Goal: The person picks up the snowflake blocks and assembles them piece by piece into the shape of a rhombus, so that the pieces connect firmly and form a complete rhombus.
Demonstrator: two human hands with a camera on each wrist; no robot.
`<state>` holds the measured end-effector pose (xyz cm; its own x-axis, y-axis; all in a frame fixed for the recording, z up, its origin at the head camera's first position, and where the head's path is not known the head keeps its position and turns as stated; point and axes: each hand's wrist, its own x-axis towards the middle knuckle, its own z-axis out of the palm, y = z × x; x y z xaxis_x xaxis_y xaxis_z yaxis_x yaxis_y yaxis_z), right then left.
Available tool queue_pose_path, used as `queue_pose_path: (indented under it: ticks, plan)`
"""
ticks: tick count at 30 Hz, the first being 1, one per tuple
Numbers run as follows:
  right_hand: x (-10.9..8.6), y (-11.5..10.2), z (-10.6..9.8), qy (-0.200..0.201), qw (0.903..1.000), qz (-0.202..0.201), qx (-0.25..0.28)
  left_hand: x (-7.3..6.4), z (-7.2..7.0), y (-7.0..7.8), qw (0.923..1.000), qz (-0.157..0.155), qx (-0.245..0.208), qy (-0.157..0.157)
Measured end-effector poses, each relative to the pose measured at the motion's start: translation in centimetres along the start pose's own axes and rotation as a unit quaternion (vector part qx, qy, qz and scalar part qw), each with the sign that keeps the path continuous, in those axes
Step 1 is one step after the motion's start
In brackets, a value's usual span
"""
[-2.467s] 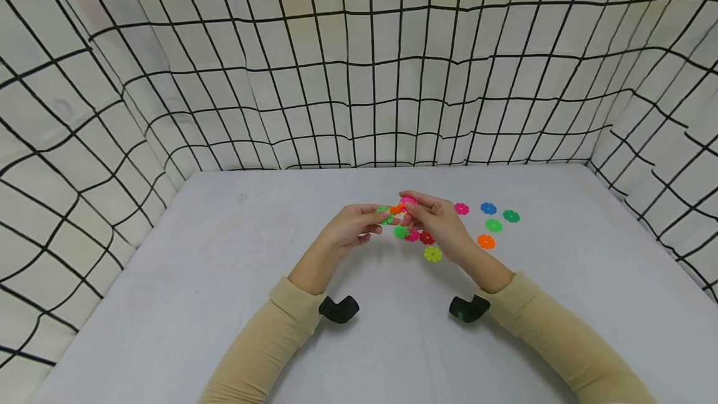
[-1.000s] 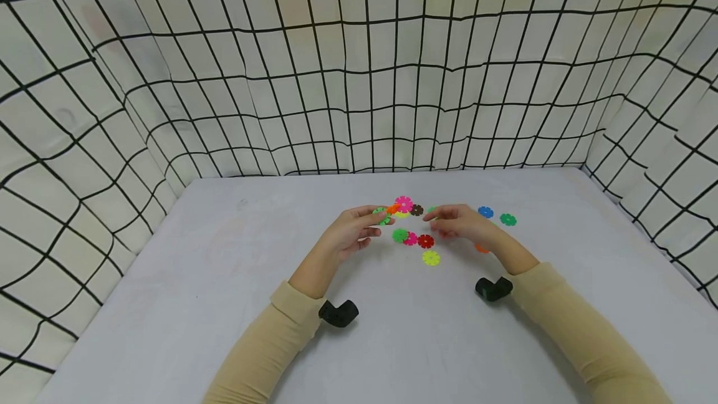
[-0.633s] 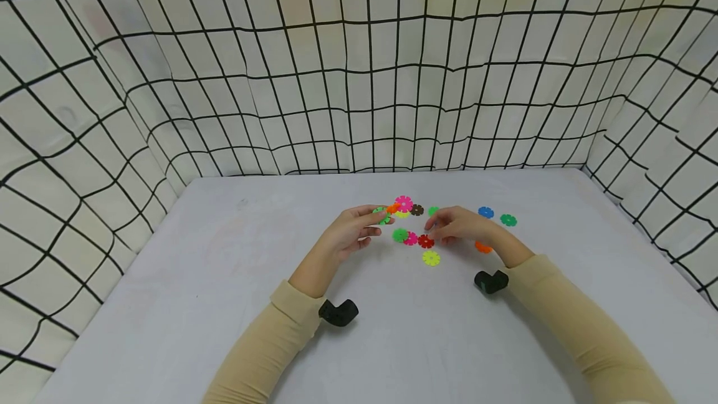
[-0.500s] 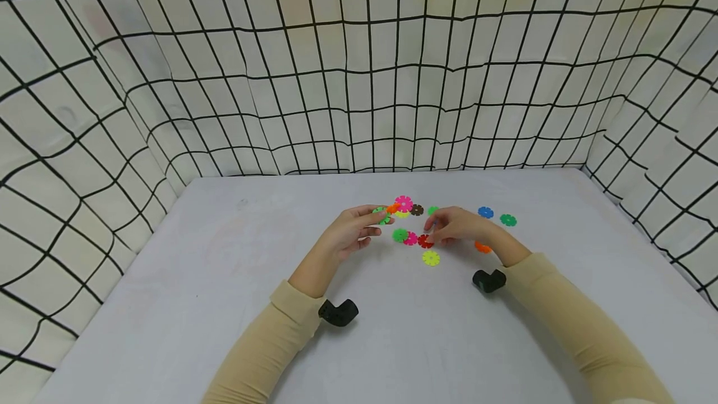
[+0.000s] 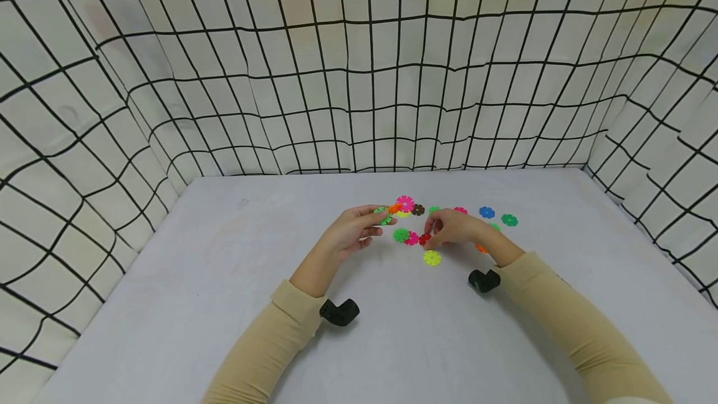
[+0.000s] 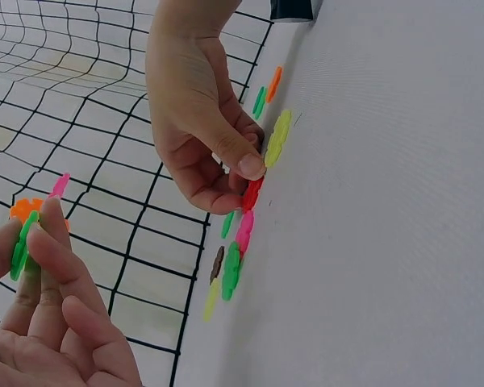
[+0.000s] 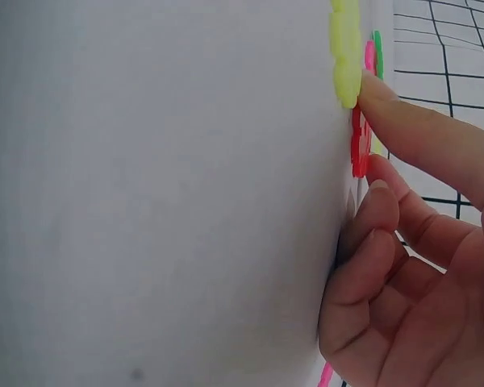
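Note:
My left hand [image 5: 354, 229] pinches a green flower-shaped snap disc [image 6: 24, 245] between thumb and fingers, above the table. Joined to that disc in a chain are an orange disc [image 5: 394, 208] and a pink disc [image 5: 406, 204]. Down at the tabletop, my right hand [image 5: 455, 228] pinches a red disc [image 7: 360, 143] by its edges, thumb on one side and index finger opposite, the other fingers curled under. A yellow disc [image 5: 432, 258] lies just in front of the right thumb. Left of the red disc, a green disc [image 5: 401, 235] overlaps a pink one [image 6: 244, 231].
A brown disc [image 5: 418, 209] lies behind the chain. Blue [image 5: 487, 212] and dark green [image 5: 510, 220] discs lie to the right on the white table [image 5: 252, 329]; an orange disc [image 5: 481, 248] is partly behind the right wrist. Black grid netting [image 5: 359, 80] on white walls surrounds the table.
My right hand has let go of the pink disc on the chain, moved right and down to the table, and closed its thumb and index finger on the red disc. The left hand stays put.

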<state>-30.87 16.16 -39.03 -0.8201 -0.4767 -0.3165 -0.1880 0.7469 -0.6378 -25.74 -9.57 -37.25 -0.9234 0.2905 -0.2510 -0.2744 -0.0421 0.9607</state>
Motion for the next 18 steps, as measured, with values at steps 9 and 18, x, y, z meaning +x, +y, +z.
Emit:
queue_pose_path:
  ticks: [9,18]
  plan:
    - [0.19,0.01,0.29,0.021,0.9998,0.005,-0.004,0.09,-0.07,-0.06,1.0000,0.001,0.006,0.004]
    - [-0.34,-0.10,0.39,0.033,0.9991,-0.018,0.019,-0.11,0.07,0.01,0.9999,-0.003,0.010,0.013]
